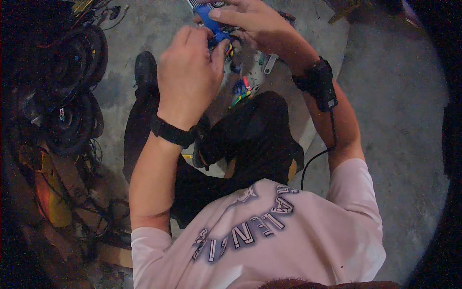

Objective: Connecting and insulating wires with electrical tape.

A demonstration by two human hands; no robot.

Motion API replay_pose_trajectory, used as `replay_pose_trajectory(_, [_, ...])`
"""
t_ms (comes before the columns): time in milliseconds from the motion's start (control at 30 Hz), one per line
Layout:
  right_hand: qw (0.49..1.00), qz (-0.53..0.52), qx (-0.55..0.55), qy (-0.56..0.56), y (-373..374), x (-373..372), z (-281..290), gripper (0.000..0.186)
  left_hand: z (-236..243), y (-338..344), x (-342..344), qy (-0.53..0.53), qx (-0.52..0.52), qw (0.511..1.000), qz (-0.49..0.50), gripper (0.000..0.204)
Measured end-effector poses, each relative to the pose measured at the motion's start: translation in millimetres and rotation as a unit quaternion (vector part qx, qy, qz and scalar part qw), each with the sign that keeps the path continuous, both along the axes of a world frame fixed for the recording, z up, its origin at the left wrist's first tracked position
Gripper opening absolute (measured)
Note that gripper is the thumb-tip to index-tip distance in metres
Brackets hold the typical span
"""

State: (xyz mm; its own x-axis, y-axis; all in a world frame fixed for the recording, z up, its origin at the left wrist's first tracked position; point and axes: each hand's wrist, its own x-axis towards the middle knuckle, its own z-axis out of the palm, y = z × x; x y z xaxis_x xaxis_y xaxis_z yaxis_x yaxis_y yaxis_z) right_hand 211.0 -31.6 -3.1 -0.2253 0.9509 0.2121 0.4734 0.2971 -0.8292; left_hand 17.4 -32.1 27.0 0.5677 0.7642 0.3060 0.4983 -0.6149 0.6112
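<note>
Near the top edge, both my hands are closed around a blue-wrapped part [207, 18] with a silver ribbed end. My left hand [186, 70] pinches its lower end between thumb and fingers. Higher up, my right hand [255, 21] grips it from the right, with the thumb lying across the blue. Small yellow and dark pieces, perhaps wires, show just below my fingertips. What kind of part it is, I cannot make out. A black band sits on my left wrist, and a black strapped device [317, 82] with a cable is on my right forearm.
Below my hands on the concrete floor lie coloured wires or connectors [239, 94] and a grey flat metal tool [270, 63]. Dark tyres [72, 62] and tangled cables stand at the left, with an orange-yellow panel [50, 192] nearer. My bent legs [255, 130] are beneath my arms.
</note>
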Motion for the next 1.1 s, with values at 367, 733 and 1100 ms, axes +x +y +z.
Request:
replay_pose_trajectory(367, [0.946,-0.062,-0.292,0.128,5.6,-18.3,-24.7,0.038,-2.2,4.2,-3.5,0.039,0.021,0.999,0.010,0.019])
replay_pose_trajectory(733, [0.934,-0.224,-0.044,0.276,-40.6,-70.5,-36.0,0.031,-18.7,22.4,-5.4,-0.034,-0.031,0.994,0.103,0.022])
replay_pose_trajectory(1100, [0.946,-0.302,-0.095,0.071,-41.8,-68.8,11.0,0.030,-10.4,26.1,-3.1,-0.110,-0.162,0.971,0.138,0.026])
